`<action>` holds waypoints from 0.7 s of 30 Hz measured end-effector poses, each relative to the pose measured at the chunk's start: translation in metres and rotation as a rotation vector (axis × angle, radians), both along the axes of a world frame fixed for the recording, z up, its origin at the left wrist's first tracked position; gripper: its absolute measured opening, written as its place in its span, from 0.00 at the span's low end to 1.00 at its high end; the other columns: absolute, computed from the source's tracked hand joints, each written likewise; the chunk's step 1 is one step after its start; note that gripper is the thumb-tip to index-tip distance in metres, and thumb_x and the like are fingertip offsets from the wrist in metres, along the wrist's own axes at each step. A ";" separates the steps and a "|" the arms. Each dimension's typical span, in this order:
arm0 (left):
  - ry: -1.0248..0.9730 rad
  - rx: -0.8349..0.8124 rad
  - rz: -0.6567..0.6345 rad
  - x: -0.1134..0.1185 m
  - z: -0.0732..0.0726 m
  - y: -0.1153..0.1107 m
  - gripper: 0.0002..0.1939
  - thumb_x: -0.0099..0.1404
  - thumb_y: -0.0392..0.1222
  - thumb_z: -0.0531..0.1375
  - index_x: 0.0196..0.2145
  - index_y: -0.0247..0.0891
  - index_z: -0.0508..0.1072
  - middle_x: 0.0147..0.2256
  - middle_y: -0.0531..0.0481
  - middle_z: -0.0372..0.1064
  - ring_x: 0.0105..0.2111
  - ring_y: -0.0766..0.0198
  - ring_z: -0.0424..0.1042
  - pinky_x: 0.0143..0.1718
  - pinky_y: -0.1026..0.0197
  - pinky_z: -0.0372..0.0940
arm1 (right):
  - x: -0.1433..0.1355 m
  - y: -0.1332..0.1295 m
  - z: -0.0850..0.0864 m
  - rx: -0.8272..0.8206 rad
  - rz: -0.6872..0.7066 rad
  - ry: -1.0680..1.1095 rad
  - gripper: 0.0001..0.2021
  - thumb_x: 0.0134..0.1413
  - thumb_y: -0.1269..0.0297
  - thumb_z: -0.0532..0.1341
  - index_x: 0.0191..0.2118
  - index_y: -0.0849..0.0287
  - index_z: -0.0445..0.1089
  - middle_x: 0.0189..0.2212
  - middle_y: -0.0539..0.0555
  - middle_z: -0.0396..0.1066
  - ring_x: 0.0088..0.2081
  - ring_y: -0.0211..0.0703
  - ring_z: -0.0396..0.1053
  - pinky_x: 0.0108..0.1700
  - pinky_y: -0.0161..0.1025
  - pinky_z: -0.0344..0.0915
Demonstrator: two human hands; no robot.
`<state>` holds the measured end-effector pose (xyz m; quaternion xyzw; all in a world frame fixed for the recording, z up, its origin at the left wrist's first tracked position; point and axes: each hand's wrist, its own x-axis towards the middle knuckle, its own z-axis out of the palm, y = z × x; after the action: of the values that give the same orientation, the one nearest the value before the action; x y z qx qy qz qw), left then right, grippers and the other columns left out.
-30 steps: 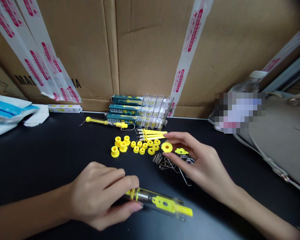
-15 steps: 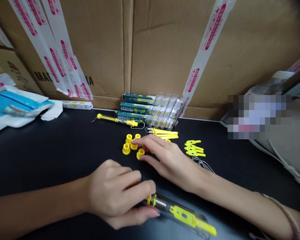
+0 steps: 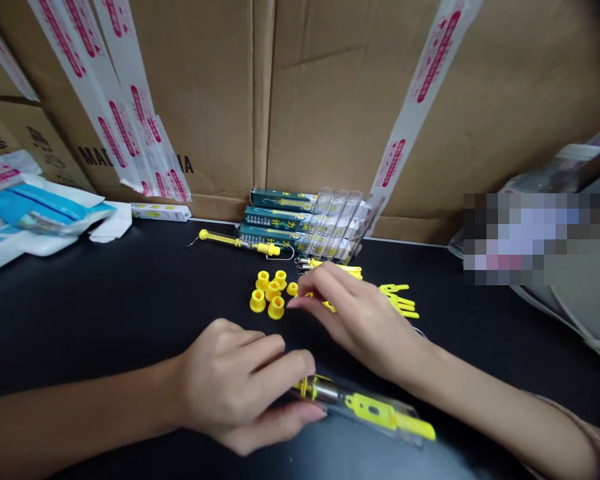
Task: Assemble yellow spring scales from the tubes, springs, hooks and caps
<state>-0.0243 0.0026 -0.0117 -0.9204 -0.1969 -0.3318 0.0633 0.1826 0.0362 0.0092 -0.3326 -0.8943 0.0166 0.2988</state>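
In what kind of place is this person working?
Probably a small assembly workspace: a black flat tabletop holds yellow flanged plastic caps and flat yellow plastic strips, before a large brown cardboard box.

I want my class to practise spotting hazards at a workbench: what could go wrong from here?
The left hand grips the clear tube near one end, and a yellow strip pokes out of the other, so the strip might slip or catch.

The right hand is right beside the loose yellow flanged caps; a small nudge could topple or scatter them.
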 end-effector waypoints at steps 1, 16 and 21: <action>-0.011 -0.013 0.023 0.000 0.000 0.000 0.12 0.72 0.47 0.53 0.39 0.38 0.71 0.21 0.57 0.67 0.16 0.66 0.65 0.16 0.59 0.52 | 0.006 -0.001 0.001 -0.001 -0.038 0.057 0.04 0.68 0.69 0.56 0.40 0.60 0.67 0.34 0.53 0.71 0.33 0.41 0.70 0.35 0.36 0.66; 0.060 -0.144 0.185 0.003 0.002 0.003 0.10 0.75 0.48 0.52 0.42 0.41 0.69 0.28 0.59 0.75 0.21 0.67 0.75 0.20 0.61 0.57 | 0.058 -0.052 -0.014 -0.156 -0.069 0.142 0.12 0.65 0.59 0.62 0.50 0.58 0.71 0.39 0.54 0.78 0.37 0.41 0.77 0.41 0.35 0.71; 0.058 -0.186 0.184 0.003 0.001 0.006 0.09 0.73 0.47 0.56 0.46 0.42 0.69 0.34 0.59 0.78 0.26 0.67 0.79 0.26 0.64 0.64 | 0.055 -0.055 -0.009 -0.334 -0.090 0.271 0.10 0.63 0.60 0.64 0.48 0.52 0.73 0.39 0.50 0.79 0.35 0.38 0.77 0.36 0.32 0.70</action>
<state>-0.0211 0.0086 -0.0104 -0.9096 -0.3084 -0.2781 0.0134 0.2379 -0.0184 0.0003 -0.4118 -0.8150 0.1958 0.3576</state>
